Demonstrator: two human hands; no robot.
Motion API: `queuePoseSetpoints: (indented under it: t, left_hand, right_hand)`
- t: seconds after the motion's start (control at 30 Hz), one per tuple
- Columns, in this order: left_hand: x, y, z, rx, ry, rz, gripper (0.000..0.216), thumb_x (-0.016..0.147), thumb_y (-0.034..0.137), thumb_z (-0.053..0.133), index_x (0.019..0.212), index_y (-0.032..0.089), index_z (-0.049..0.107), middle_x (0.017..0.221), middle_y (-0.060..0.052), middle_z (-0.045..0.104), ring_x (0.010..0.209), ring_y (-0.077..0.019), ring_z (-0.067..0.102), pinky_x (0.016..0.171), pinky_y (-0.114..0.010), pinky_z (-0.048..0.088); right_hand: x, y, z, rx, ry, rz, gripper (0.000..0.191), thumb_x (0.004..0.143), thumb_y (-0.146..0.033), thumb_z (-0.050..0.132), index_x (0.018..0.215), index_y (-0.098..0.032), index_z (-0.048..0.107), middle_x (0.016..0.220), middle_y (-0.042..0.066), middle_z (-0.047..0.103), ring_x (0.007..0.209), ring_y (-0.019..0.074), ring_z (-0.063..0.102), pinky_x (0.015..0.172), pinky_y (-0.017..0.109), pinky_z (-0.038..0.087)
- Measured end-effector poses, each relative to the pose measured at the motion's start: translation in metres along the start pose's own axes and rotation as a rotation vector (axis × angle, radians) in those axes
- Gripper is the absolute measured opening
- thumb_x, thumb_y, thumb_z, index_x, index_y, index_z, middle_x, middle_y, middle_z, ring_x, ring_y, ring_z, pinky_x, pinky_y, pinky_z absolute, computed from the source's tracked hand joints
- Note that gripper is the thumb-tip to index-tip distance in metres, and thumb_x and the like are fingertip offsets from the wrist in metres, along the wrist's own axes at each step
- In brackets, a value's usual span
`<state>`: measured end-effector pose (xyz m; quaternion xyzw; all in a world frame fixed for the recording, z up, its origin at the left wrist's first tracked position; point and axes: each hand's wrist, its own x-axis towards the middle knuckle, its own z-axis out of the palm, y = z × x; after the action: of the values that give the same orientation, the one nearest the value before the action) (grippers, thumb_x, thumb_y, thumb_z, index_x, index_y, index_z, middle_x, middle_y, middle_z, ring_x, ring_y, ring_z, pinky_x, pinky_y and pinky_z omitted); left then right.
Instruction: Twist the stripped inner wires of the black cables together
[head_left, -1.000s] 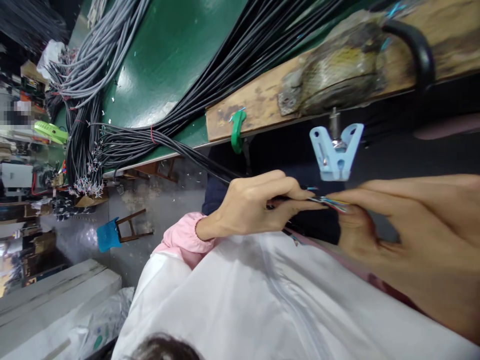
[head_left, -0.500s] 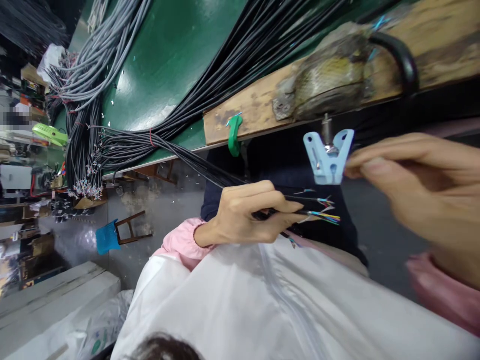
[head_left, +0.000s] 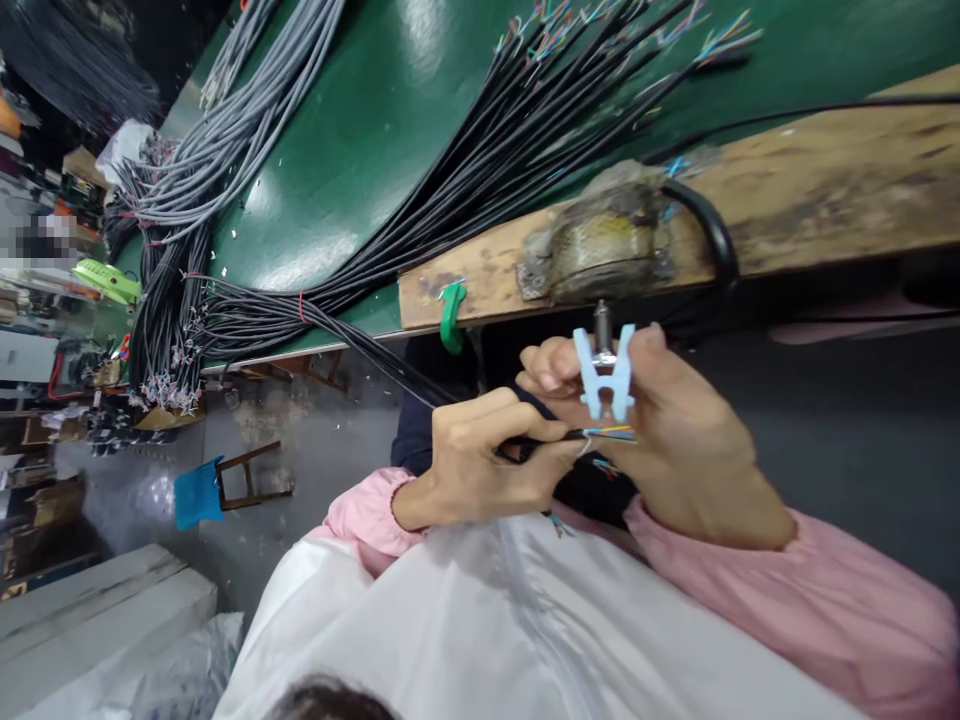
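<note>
One black cable [head_left: 574, 435] with exposed coloured wires [head_left: 613, 433] is pinched in the left hand [head_left: 487, 458]; the right hand [head_left: 686, 440] squeezes a light-blue clip [head_left: 604, 384].

Bundled black cables [head_left: 450, 200] over a green workbench [head_left: 360, 130] show a workshop.

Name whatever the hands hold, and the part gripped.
The left hand pinches at least one black cable just behind its coloured wires; the right hand squeezes the light-blue clip by its two upper arms.
</note>
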<state>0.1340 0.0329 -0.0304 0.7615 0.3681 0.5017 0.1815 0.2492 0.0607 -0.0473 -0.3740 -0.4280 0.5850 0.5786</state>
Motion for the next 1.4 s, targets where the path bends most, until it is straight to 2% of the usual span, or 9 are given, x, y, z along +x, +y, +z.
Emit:
queuePoseSetpoints:
  t: [0.23,0.4,0.53,0.63,0.73,0.83,0.97,1.13,1.4]
  left_hand:
    - [0.000,-0.004,0.000,-0.004,-0.070,-0.036,0.039,0.089,0.040,0.066,0.063,0.012,0.060,0.061,0.002,0.060,0.049,-0.0021,0.047,0.045,-0.015,0.038]
    - [-0.010,-0.008,-0.009,-0.131,-0.194,-0.018,0.037,0.087,0.043,0.068,0.069,0.011,0.063,0.062,0.001,0.056,0.054,-0.0033,0.048,0.052,-0.017,0.040]
    - [-0.016,-0.008,-0.021,-0.211,-0.206,-0.018,0.031,0.086,0.037,0.071,0.071,0.010,0.064,0.062,0.002,0.059,0.052,-0.0016,0.048,0.049,-0.015,0.037]
    - [-0.018,-0.012,-0.026,-0.220,-0.238,-0.097,0.031,0.083,0.036,0.073,0.069,0.010,0.063,0.062,0.001,0.062,0.052,-0.0020,0.049,0.050,-0.014,0.038]
    - [-0.020,-0.016,-0.028,-0.203,-0.310,-0.172,0.036,0.084,0.043,0.071,0.069,0.011,0.065,0.062,0.000,0.062,0.051,-0.0030,0.050,0.050,-0.016,0.039]
    - [-0.022,-0.018,-0.028,-0.210,-0.338,-0.198,0.038,0.084,0.046,0.070,0.070,0.011,0.065,0.064,0.000,0.063,0.053,-0.0032,0.051,0.052,-0.016,0.040]
    - [-0.021,-0.017,-0.027,-0.217,-0.295,-0.154,0.035,0.084,0.042,0.071,0.070,0.010,0.065,0.062,0.002,0.060,0.052,-0.0015,0.048,0.050,-0.014,0.037]
    - [-0.019,-0.015,-0.026,-0.143,-0.303,-0.177,0.043,0.085,0.048,0.068,0.064,0.010,0.064,0.057,0.002,0.058,0.049,-0.0012,0.045,0.047,-0.015,0.034]
    - [-0.020,-0.014,-0.026,-0.120,-0.319,-0.228,0.044,0.086,0.049,0.066,0.064,0.010,0.064,0.057,0.002,0.056,0.049,-0.0017,0.043,0.048,-0.016,0.035]
  right_hand:
    - [0.000,-0.002,-0.002,0.216,-0.126,0.146,0.067,0.070,-0.085,0.058,0.057,-0.020,0.048,0.057,0.002,0.045,0.047,0.0132,0.044,0.040,0.027,0.042]
    - [-0.008,0.010,-0.009,0.201,-0.045,0.142,0.067,0.071,-0.085,0.058,0.057,-0.019,0.058,0.054,0.004,0.052,0.049,0.0161,0.053,0.044,0.028,0.047]
    - [-0.039,0.019,-0.023,0.086,0.096,0.080,0.037,0.077,-0.054,0.076,0.063,-0.021,0.067,0.062,0.003,0.063,0.058,0.0132,0.060,0.051,0.022,0.049]
    - [-0.062,0.019,-0.029,-0.132,0.097,-0.110,0.001,0.083,-0.029,0.075,0.082,-0.029,0.074,0.071,0.000,0.069,0.069,0.0119,0.066,0.064,0.021,0.054]
    - [-0.071,0.019,-0.025,-0.323,0.050,-0.284,0.027,0.085,-0.014,0.069,0.101,-0.035,0.074,0.080,-0.002,0.072,0.067,0.0108,0.066,0.062,0.021,0.054]
    - [-0.070,0.018,-0.018,-0.357,0.057,-0.329,0.035,0.086,-0.015,0.069,0.111,-0.039,0.071,0.079,-0.003,0.071,0.059,0.0096,0.064,0.053,0.019,0.053]
    - [-0.072,0.013,-0.015,-0.324,0.113,-0.200,0.037,0.086,-0.018,0.070,0.115,-0.041,0.070,0.084,-0.004,0.074,0.066,0.0099,0.070,0.065,0.017,0.060]
    - [-0.074,0.007,-0.014,-0.263,0.161,-0.052,0.016,0.085,-0.038,0.074,0.100,-0.039,0.075,0.082,-0.001,0.075,0.068,0.0109,0.071,0.066,0.015,0.060]
    - [-0.078,0.011,-0.013,-0.320,0.293,0.002,0.016,0.080,-0.047,0.076,0.087,-0.032,0.075,0.078,0.001,0.074,0.064,0.0145,0.071,0.061,0.022,0.061]
